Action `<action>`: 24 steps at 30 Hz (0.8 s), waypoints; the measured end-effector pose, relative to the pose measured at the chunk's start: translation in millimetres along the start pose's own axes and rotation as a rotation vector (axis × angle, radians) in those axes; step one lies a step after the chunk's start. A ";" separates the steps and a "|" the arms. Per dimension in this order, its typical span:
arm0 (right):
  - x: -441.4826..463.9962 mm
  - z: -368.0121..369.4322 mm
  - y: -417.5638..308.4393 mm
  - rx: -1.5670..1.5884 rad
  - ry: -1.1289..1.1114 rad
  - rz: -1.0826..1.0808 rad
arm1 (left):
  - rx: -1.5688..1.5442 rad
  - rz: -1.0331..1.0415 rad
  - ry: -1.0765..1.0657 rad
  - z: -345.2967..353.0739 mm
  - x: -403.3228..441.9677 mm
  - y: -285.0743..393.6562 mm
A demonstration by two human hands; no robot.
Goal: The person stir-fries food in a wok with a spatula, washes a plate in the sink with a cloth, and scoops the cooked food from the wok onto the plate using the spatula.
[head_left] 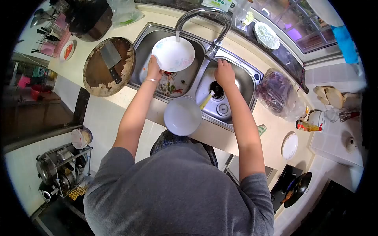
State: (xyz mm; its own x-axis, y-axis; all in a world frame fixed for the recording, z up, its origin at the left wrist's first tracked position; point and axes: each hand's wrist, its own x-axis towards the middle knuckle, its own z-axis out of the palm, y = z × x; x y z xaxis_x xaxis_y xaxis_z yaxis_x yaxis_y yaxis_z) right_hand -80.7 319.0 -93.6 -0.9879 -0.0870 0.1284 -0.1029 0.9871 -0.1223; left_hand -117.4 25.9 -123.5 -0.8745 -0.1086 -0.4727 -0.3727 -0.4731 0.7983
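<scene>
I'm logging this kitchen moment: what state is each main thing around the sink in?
Faucet, running
Patterned dish, held under the stream by left hand
Right hand, at right basin's back edge; grip unclear
Left basin, food scraps inside
Right basin, yellow-handled tool inside
White bowl, upright, nothing visible inside
Cleaver, flat on chopping board
Plastic bag, bulging, purplish contents

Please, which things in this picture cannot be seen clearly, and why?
All in the head view:
Left hand: some fingers, hidden by the dish.
Right hand: its underside, hidden by the hand itself, so its grip is unclear.
Scraps: too small to identify.
Bottle: label too small to read.
</scene>
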 end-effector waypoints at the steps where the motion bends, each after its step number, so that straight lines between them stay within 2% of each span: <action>1: -1.7 -0.2 0.9 0.042 0.032 -0.019 | 0.001 0.003 0.002 4.9 -4.4 2.0; 3: -6.3 1.0 5.0 0.083 -0.002 -0.015 | -0.055 0.007 0.047 15.2 -12.5 7.9; 5: -12.5 -0.9 5.1 0.199 0.091 -0.042 | -0.059 0.021 0.048 12.7 -7.6 3.8; 10: -15.8 -6.9 16.8 0.303 0.021 0.004 | -0.094 -0.024 0.063 8.4 3.2 0.3; 11: -13.2 -12.1 17.5 0.306 0.024 -0.004 | -0.097 -0.016 0.066 5.7 6.1 -0.5; 13: -4.1 -19.0 20.0 0.257 -0.077 0.060 | -0.063 -0.149 0.054 0.7 7.2 -0.2; 15: 6.3 -20.1 26.2 0.253 -0.010 0.009 | -0.019 -0.124 0.070 1.3 5.1 -0.4; 17: 13.9 -30.1 26.2 0.165 -0.098 -0.009 | 0.021 -0.095 0.098 -4.9 2.7 -1.4; 19: 20.2 -26.1 28.6 0.120 -0.018 -0.040 | 0.299 0.036 0.042 -13.0 3.4 -4.6; 21: 21.6 -29.2 29.1 0.073 -0.075 0.023 | 0.306 0.113 0.118 -23.2 23.6 -18.0; 23: 19.8 -24.9 28.6 0.089 -0.078 0.018 | 0.839 0.453 0.214 -24.8 23.3 -18.9; 24: 15.9 -21.7 27.8 0.137 -0.033 0.047 | 0.917 0.533 0.268 -24.0 24.5 -19.2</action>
State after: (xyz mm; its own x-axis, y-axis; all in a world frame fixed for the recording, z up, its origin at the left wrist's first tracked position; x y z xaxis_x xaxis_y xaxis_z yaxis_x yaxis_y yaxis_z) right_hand -96.7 347.9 -73.6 -0.9951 -0.0474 0.0867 -0.0686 0.9629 -0.2609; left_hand -124.2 11.4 -159.3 -0.9375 -0.3457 0.0392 -0.1527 0.5101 0.8465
